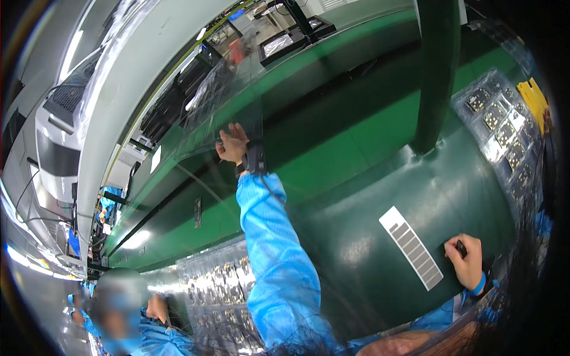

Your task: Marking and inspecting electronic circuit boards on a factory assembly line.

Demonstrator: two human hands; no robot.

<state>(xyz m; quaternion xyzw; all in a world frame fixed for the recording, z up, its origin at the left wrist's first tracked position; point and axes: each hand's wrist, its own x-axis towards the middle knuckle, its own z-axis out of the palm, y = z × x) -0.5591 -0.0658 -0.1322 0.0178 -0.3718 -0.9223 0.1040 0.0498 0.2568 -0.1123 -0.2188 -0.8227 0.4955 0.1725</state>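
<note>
Left hand: the bare left hand (234,142) reached forward at the end of an outstretched arm in a light-blue fabric sleeve (270,237); its fingers were raised, slightly bent and a little apart
Left hand and film: a loose sheet of clear, glossy plastic film (199,127) lay just beside that hand; whether the fingers pinched its edge, one cannot tell
Left wrist: a black boxy device on a strap (255,158) sat around it, between the hand and the cuff
Right hand: the bare right hand (466,261) was low at the right, over the counter, its fingers curled together and pinching a small black object (461,248), mostly hidden; a bright-blue wristband (477,285) circled the wrist
Label strip: a white rectangular strip with a row of grey blocks (411,248) lay flat and slanted, near the right hand and apart from it
Counter: the dark-green smooth-topped counter (350,291) carried the strip; an upright green post (438,83) rose from its far side
Right edge: clear plastic trays of small dark circuit boards (496,121) lay beside a yellow flat piece (532,102)
Left of the forearm: more clear plastic trays of small parts (205,285)
Lower left: another person in blue clothing (163,341) was nearby, one hand (157,308) showing
</note>
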